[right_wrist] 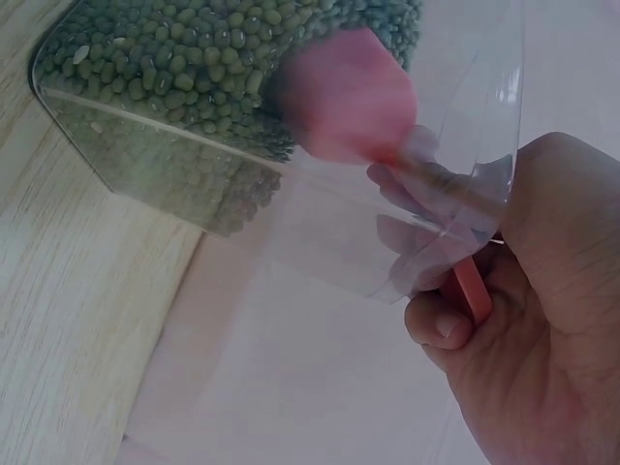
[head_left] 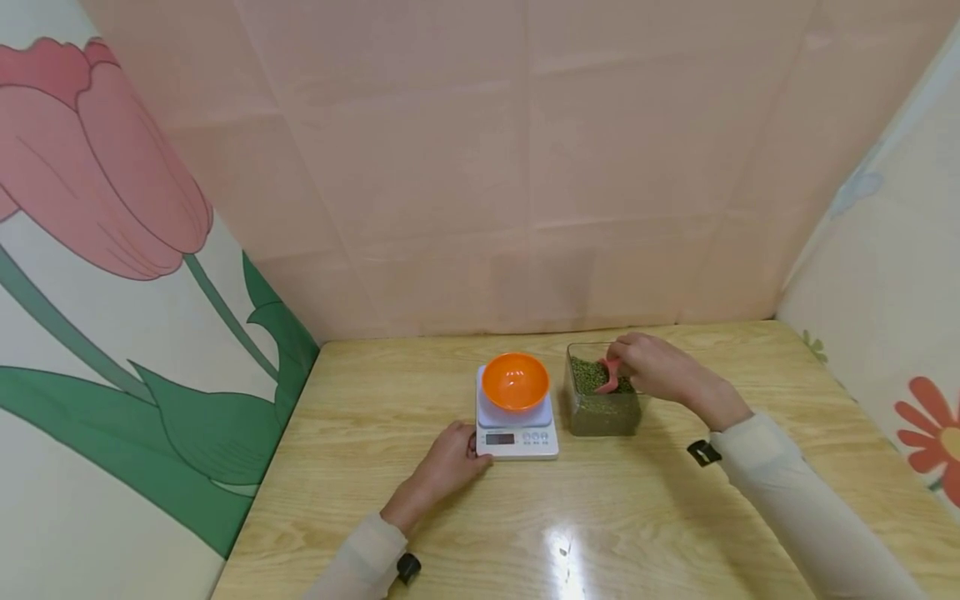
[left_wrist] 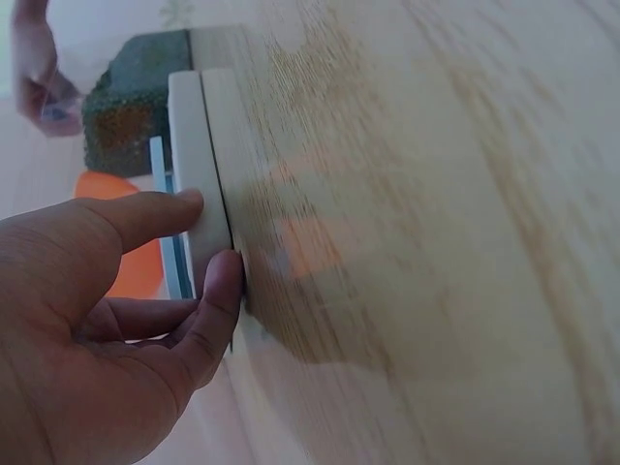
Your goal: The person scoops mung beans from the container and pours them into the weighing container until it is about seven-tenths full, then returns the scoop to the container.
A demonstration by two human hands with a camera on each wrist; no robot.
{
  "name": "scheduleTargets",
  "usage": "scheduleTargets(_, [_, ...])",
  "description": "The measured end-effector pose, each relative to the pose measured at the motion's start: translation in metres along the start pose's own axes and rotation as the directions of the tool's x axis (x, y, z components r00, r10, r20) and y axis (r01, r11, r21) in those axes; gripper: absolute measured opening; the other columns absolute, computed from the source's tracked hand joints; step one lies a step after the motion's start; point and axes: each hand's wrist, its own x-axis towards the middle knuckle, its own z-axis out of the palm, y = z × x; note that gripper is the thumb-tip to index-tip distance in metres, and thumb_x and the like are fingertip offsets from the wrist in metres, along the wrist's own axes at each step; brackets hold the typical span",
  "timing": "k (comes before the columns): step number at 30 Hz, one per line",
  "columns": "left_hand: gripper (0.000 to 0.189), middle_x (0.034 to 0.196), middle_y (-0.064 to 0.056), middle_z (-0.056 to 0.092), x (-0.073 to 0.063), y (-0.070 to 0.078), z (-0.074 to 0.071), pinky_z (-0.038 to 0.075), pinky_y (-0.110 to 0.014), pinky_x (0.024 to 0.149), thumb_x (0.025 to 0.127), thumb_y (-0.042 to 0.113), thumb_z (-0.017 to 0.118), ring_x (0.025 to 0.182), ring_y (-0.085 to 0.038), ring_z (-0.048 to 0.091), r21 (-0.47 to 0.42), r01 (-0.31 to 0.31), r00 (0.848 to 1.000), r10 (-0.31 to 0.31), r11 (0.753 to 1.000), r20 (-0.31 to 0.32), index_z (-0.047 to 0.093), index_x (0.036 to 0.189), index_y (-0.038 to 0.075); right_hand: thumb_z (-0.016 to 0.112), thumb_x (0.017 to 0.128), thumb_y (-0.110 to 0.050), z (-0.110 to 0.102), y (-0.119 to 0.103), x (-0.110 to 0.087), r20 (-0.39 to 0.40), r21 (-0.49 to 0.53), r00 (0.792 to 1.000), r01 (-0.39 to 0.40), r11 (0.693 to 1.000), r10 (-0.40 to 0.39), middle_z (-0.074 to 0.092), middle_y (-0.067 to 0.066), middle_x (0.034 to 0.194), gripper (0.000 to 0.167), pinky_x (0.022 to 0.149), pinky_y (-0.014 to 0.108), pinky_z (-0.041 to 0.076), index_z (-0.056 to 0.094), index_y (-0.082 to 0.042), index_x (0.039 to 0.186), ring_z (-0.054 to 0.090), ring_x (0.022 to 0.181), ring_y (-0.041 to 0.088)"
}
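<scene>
A white kitchen scale (head_left: 517, 442) bears an orange bowl (head_left: 515, 382), its inside bare. My left hand (head_left: 450, 460) holds the scale by its near left corner; in the left wrist view the thumb and fingers (left_wrist: 221, 291) lie against the casing. Right of the scale stands a clear container (head_left: 603, 425) of green mung beans (right_wrist: 184, 58). My right hand (head_left: 656, 367) grips a pink scoop (right_wrist: 354, 97) by its handle over the container's rim. The scoop's head rests at the beans, its tip partly hidden among them.
The wooden table (head_left: 360, 400) meets a pink covered wall (head_left: 420, 208) just behind the scale and container. Side panels with painted flowers (head_left: 112, 167) stand at left and right. A black wrist strap piece (head_left: 703, 452) hangs by the right sleeve.
</scene>
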Motion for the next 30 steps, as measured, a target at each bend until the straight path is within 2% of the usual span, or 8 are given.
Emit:
scheduleTargets(8, [0.038, 0.095, -0.006, 0.057, 0.0, -0.001, 0.001, 0.041, -0.024, 0.067, 0.095, 0.017, 0.082, 0.086, -0.016, 0.048, -0.016, -0.006, 1.0, 0.006, 1.0, 0.003, 0.071, 0.128, 0.003, 0.07, 0.092, 0.009, -0.001, 0.0, -0.001, 0.017, 0.006, 0.999, -0.032, 0.999, 0.032, 0.074, 0.012, 0.101, 0.017, 0.084, 0.048, 0.061, 0.076, -0.001, 0.105, 0.072, 0.094, 0.031])
scheduleTargets(18, [0.037, 0.108, -0.004, 0.061, -0.002, -0.001, 0.001, 0.047, -0.027, 0.076, 0.096, 0.019, 0.08, 0.093, -0.018, 0.052, -0.042, 0.026, 1.0, -0.025, 0.999, 0.005, 0.071, 0.129, 0.005, 0.071, 0.092, 0.009, 0.001, 0.001, -0.006, -0.032, 0.032, 0.999, -0.034, 0.999, 0.035, 0.073, 0.009, 0.101, 0.017, 0.084, 0.049, 0.06, 0.075, -0.002, 0.104, 0.071, 0.094, 0.029])
scheduleTargets(30, [0.041, 0.098, -0.004, 0.058, -0.001, -0.001, 0.001, 0.042, -0.023, 0.068, 0.096, 0.019, 0.081, 0.088, -0.015, 0.05, -0.011, 0.005, 1.0, -0.005, 1.0, 0.0, 0.07, 0.132, 0.002, 0.072, 0.097, 0.003, 0.003, 0.0, -0.011, -0.076, 0.061, 0.995, -0.061, 0.996, 0.066, 0.073, 0.01, 0.102, 0.012, 0.084, 0.05, 0.06, 0.075, -0.001, 0.107, 0.072, 0.096, 0.031])
